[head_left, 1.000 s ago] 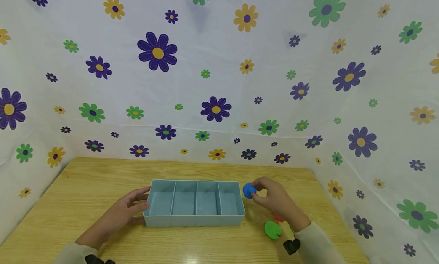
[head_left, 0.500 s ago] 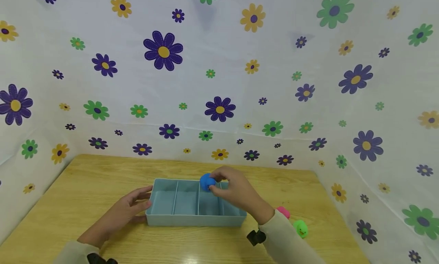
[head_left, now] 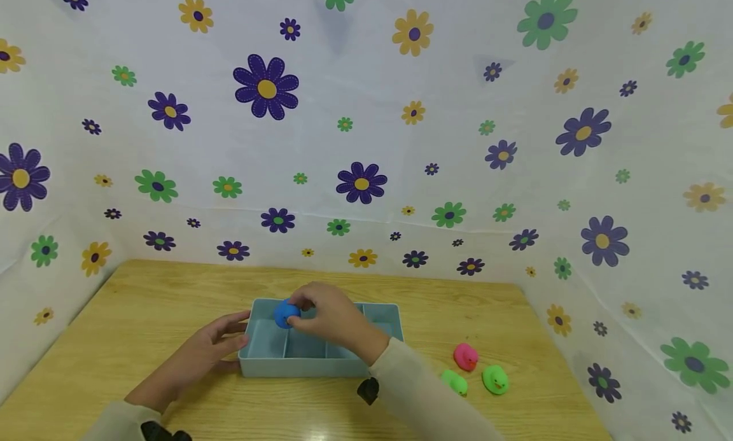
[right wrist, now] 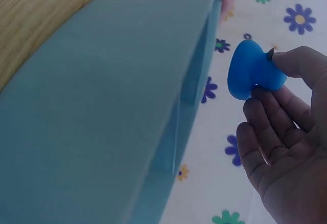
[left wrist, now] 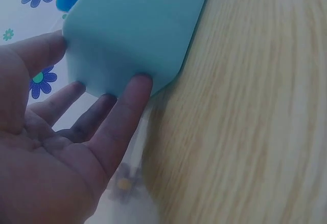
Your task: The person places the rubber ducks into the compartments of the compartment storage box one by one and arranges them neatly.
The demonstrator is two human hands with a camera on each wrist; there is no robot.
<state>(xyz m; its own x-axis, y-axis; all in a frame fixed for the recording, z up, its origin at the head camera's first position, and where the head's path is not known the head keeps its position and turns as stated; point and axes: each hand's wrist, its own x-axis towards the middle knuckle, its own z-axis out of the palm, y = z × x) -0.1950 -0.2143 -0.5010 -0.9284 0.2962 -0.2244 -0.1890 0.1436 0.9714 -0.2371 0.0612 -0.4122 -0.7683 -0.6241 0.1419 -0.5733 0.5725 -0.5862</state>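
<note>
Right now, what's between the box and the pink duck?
Just bare wooden table lies between the box and the pink duck; the head view shows it.

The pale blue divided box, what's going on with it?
A person's right hand holds a small, rounded blue toy above the pale blue divided box, toward its left end. Their left hand touches that end. Right of the box, two green toy ducks and a pink toy duck sit on the wood-grained table.
</note>
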